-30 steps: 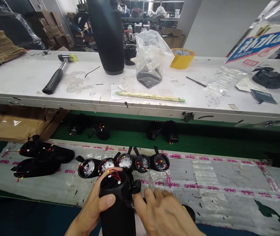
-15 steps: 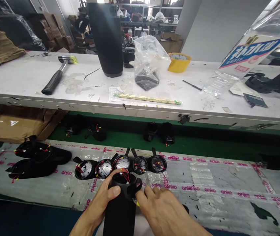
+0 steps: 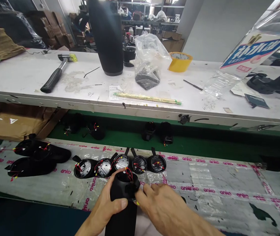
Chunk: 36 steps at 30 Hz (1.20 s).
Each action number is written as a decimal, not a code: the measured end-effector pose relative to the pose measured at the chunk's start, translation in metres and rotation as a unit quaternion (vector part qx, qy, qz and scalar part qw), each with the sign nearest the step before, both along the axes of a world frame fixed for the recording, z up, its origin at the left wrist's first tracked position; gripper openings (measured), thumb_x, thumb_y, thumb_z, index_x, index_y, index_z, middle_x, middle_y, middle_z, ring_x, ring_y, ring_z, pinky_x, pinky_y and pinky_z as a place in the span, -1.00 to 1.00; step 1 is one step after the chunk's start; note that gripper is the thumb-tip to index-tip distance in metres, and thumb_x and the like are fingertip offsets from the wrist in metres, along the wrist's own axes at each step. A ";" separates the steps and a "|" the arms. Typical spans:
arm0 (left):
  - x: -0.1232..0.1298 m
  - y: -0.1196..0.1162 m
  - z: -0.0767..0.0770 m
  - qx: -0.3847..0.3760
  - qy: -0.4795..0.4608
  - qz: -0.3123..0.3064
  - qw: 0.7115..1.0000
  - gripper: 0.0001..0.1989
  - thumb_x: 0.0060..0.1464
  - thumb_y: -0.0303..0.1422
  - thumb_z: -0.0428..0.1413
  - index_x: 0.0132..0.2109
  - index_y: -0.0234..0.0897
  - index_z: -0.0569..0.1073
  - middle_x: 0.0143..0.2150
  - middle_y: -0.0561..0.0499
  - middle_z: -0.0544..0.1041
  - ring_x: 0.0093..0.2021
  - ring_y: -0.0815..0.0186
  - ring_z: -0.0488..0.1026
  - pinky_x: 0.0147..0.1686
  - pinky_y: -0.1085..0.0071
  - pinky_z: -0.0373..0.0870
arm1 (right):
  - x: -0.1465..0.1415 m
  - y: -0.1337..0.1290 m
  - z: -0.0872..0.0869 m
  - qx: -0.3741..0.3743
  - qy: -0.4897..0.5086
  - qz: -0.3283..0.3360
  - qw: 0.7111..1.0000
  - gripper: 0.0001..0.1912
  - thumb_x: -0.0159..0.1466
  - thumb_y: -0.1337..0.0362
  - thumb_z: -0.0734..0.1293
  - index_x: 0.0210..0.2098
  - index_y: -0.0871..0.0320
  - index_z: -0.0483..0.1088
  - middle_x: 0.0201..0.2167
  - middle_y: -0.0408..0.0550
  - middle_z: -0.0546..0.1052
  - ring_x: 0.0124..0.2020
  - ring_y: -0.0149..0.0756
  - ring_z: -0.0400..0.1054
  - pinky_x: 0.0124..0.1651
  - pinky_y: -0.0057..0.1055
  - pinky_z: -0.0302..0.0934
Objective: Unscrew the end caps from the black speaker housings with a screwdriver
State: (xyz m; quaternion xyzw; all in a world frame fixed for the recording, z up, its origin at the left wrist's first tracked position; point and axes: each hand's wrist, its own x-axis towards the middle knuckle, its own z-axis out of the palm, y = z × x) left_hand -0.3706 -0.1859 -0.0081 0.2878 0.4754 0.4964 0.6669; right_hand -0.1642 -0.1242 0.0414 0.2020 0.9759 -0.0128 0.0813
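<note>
My left hand (image 3: 104, 205) is wrapped round a black cylindrical housing (image 3: 122, 219), which stands tilted in front of me with its open end up. Red wires (image 3: 129, 175) with small connectors stick out of that opening. At the right side of the rim, by a black strap (image 3: 137, 184), my right hand (image 3: 163, 203) has its fingers curled and pinched. A bit of yellow shows under its fingertips; what they grip is mostly hidden. Just beyond, several similar black housings (image 3: 139, 164) lie in a row, wired ends facing me.
More black housings (image 3: 31, 165) lie at left on the plastic-covered surface (image 3: 228, 193). On the white shelf (image 3: 80, 88) are a hammer (image 3: 54, 75), a tall black cylinder (image 3: 109, 49), a plastic bag (image 3: 149, 62), yellow tape (image 3: 180, 62), wrapped chopsticks (image 3: 149, 98) and a tilted bottle (image 3: 250, 52).
The housing's top has tipped slightly toward the right, and its collar looks turned. My left thumb has slid lower down it. My right hand stays pinched at the rim.
</note>
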 end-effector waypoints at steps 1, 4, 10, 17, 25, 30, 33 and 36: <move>0.000 0.000 -0.001 -0.001 -0.005 -0.001 1.000 -0.12 -0.11 -0.16 0.40 0.34 -0.12 0.28 0.17 -0.09 0.59 0.21 -0.09 0.47 0.20 0.13 0.36 | 0.002 0.001 -0.002 -0.009 0.004 0.002 1.000 -0.64 0.16 0.54 0.37 -0.19 0.06 0.20 -0.30 -0.16 0.49 -0.41 -0.20 0.43 -0.55 -0.21 0.02; -0.001 -0.002 -0.005 -0.018 -0.028 -0.007 0.999 -0.14 -0.13 -0.16 0.38 0.32 -0.13 0.29 0.16 -0.09 0.58 0.22 -0.11 0.46 0.15 0.12 0.42 | 0.007 0.003 -0.009 -0.051 0.038 -0.012 0.998 -0.71 0.29 0.45 0.38 -0.14 0.06 0.20 -0.32 -0.19 0.48 -0.46 -0.21 0.41 -0.55 -0.22 0.00; -0.003 -0.004 -0.009 -0.032 -0.028 -0.005 0.999 -0.19 -0.06 -0.14 0.35 0.31 -0.13 0.28 0.12 -0.09 0.59 0.21 -0.07 0.46 0.13 0.14 0.42 | 0.005 -0.002 -0.013 -0.053 0.070 -0.039 0.995 -0.73 0.32 0.45 0.36 -0.15 0.05 0.18 -0.37 -0.19 0.49 -0.50 -0.21 0.42 -0.55 -0.22 -0.12; -0.002 -0.002 0.002 -0.018 0.021 -0.002 1.000 -0.12 -0.11 -0.12 0.41 0.32 -0.15 0.27 0.18 -0.11 0.55 0.21 -0.08 0.44 0.20 0.13 0.32 | -0.001 -0.002 -0.005 -0.038 0.083 -0.032 0.995 -0.65 0.14 0.51 0.37 -0.20 0.05 0.21 -0.42 -0.21 0.46 -0.58 -0.27 0.30 -0.59 -0.24 -0.28; 0.000 -0.003 0.012 -0.008 0.050 0.001 0.999 -0.12 -0.09 -0.11 0.39 0.33 -0.14 0.23 0.13 -0.09 0.59 0.16 -0.06 0.50 0.17 0.15 0.34 | -0.003 -0.005 -0.010 -0.028 0.071 -0.030 0.997 -0.63 0.11 0.48 0.37 -0.20 0.02 0.18 -0.42 -0.20 0.45 -0.55 -0.25 0.35 -0.56 -0.24 -0.31; -0.001 -0.004 0.011 -0.013 0.077 0.012 0.997 -0.14 -0.06 -0.11 0.39 0.33 -0.15 0.23 0.16 -0.10 0.58 0.18 -0.05 0.48 0.21 0.15 0.30 | -0.004 -0.014 -0.015 0.010 0.031 -0.071 0.997 -0.55 0.13 0.42 0.37 -0.02 0.11 0.20 -0.43 -0.15 0.46 -0.57 -0.23 0.37 -0.55 -0.23 -0.35; -0.001 -0.005 0.009 -0.017 0.077 0.014 0.997 -0.14 -0.08 -0.10 0.40 0.32 -0.14 0.26 0.17 -0.08 0.57 0.18 -0.03 0.48 0.21 0.19 0.31 | -0.005 -0.014 -0.012 0.013 0.020 -0.067 0.997 -0.52 0.12 0.42 0.37 0.01 0.12 0.19 -0.42 -0.14 0.47 -0.56 -0.22 0.38 -0.55 -0.23 -0.34; 0.000 -0.005 0.008 -0.015 0.072 0.011 0.997 -0.15 -0.09 -0.08 0.40 0.30 -0.13 0.28 0.16 -0.07 0.58 0.16 -0.01 0.49 0.17 0.21 0.35 | -0.005 -0.011 -0.007 -0.003 0.021 -0.063 0.998 -0.55 0.12 0.45 0.36 -0.04 0.09 0.20 -0.41 -0.14 0.48 -0.55 -0.24 0.38 -0.55 -0.23 -0.31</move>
